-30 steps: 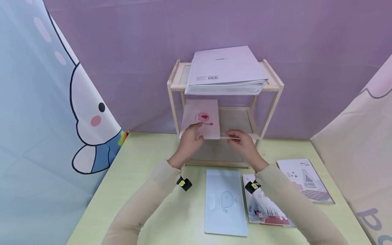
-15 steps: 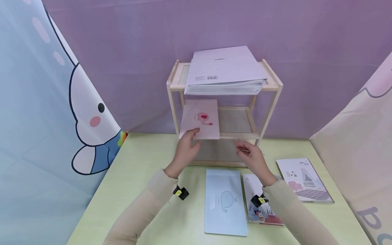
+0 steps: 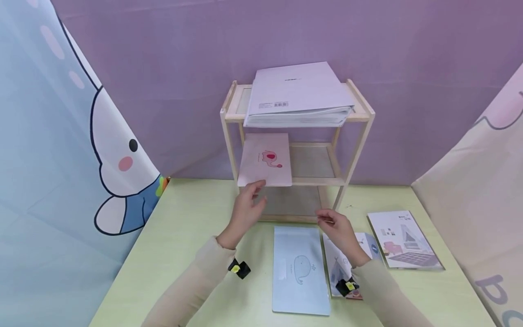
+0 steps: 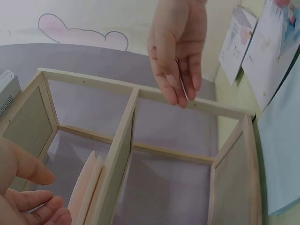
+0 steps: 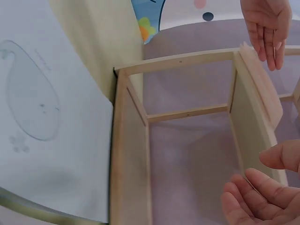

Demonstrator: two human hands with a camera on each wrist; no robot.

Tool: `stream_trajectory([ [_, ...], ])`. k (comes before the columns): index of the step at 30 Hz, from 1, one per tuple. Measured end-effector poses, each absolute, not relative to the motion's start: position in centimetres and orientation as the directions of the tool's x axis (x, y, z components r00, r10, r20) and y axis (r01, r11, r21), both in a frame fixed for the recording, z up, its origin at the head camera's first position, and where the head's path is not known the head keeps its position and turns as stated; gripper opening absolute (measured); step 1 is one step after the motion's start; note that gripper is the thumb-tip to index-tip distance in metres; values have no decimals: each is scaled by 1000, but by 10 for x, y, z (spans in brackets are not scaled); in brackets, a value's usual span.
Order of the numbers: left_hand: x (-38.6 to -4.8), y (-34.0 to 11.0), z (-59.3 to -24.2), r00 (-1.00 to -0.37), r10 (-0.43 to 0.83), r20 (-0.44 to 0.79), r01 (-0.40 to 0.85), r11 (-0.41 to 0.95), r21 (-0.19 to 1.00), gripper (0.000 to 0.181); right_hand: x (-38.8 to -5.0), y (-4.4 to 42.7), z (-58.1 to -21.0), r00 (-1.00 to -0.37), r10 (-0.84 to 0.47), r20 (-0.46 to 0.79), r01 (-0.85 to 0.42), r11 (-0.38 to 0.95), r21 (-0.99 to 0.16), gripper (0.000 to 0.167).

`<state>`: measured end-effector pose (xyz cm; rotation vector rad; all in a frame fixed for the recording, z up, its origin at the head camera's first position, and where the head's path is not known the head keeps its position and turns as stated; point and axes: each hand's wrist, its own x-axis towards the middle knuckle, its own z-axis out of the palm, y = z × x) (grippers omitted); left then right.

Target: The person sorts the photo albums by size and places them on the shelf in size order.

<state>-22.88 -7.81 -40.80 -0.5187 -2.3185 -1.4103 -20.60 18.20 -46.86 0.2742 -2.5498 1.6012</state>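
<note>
A pink notebook with an elephant drawing lies on the left half of the middle level of a small wooden shelf. My left hand is just in front of its near edge, fingers relaxed and holding nothing; the left wrist view shows a gap between this hand and the notebook. Lower and further right, my right hand hovers by the bottom level's front edge with loosely bent fingers and nothing in them. Below and between the hands, a light blue notebook with a whale drawing lies on the table.
White thick books are stacked on the shelf's top level. A picture-covered book lies under the right forearm, and another illustrated book lies further right on the table. Patterned curtains stand behind and at both sides.
Both hands have drawn back toward the person and down, the left off the pink notebook and the right away from the middle shelf. The notebook stays in place.
</note>
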Motion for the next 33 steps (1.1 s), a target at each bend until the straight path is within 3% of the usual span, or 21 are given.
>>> stream_trajectory([
  [10,-220,-76,-429,-885,153,441,463,404,789,39,-192,181,-496,-988,-70,138,-155,395,-906,21],
  [20,-213,-74,-453,-926,177,333,377,389,841,40,-182,183,-512,-997,-71,23,-53,457,-888,27],
  [33,-205,-74,-489,-966,165,200,246,336,909,44,-167,178,-524,-993,-23,-116,94,439,-893,32],
])
